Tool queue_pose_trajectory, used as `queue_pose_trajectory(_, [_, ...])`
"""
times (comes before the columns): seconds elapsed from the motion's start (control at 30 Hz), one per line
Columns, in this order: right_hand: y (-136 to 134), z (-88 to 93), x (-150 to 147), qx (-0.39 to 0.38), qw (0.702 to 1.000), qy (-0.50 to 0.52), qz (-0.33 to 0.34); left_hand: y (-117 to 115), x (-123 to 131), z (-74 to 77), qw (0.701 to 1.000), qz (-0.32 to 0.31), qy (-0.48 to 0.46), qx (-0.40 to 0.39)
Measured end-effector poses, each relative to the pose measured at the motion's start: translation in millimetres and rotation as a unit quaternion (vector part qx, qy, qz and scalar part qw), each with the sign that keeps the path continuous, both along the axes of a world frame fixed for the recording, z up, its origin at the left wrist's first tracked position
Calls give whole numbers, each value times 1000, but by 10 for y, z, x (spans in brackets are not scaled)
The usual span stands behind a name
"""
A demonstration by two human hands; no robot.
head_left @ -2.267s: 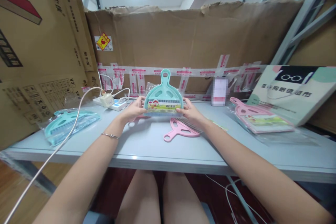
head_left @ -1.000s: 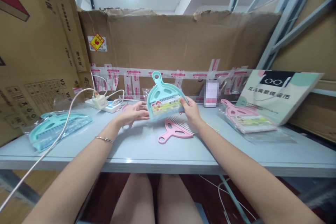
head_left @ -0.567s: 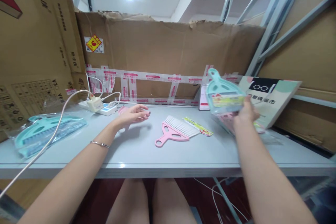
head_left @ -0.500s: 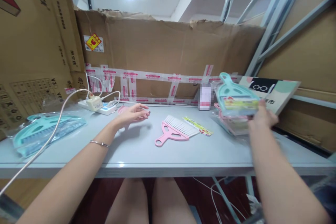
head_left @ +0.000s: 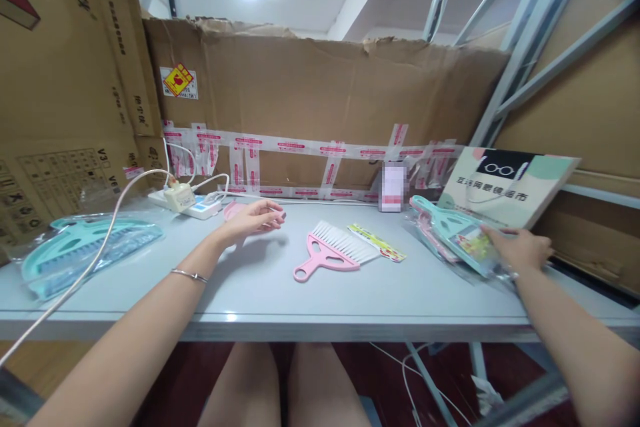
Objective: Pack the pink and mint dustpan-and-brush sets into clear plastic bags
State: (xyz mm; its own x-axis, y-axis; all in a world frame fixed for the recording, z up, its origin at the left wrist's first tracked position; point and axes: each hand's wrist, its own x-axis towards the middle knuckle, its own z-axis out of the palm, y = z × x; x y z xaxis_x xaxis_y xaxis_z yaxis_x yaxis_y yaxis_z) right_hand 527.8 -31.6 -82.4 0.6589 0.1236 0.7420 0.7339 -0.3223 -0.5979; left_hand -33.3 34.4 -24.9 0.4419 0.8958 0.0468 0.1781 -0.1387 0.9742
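Note:
My right hand [head_left: 525, 250] has its fingers closed on the edge of a teal hand broom in clear wrapping [head_left: 457, 223]. It lies on top of a pink one [head_left: 434, 235], also wrapped, at the right of the table. My left hand [head_left: 256, 217] is over the table, fingers loosely stretched and holding nothing I can see. A pink piece [head_left: 231, 211] shows partly behind that hand; the rest is hidden. Between my hands lies an unwrapped pink hand broom [head_left: 330, 255] with white bristles. A yellow-green printed card [head_left: 376, 241] rests by the bristles.
On the left lie a wrapped teal dustpan and brush [head_left: 95, 250], crossed by a white cable [head_left: 107, 230]. A power strip [head_left: 203, 207] with plugs sits behind. A phone [head_left: 393, 188] leans on the cardboard [head_left: 310, 93]. A printed box [head_left: 505, 187] stands back right.
My right hand has lowered the wrapped teal broom onto the wrapped pink one and shifted slightly right. My left hand has hardly moved.

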Motion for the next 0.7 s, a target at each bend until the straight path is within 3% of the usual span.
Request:
queue_pose_trajectory(0.1, [103,13,-108,-50,992,109,-39,-13,1,12,1000,2,-2,-4])
queue_pose_trajectory(0.27, [129,-37,-213,-71,995,31,-57,-24,-2,32,1000,12,-6,-6])
queue_pose_trajectory(0.5, [118,-19,-84,57,991,54,-104,-37,26,29,998,7,45,39])
queue_pose_trajectory(0.7, [54,8,83,161,978,72,-112,25,55,-89,983,-37,96,154])
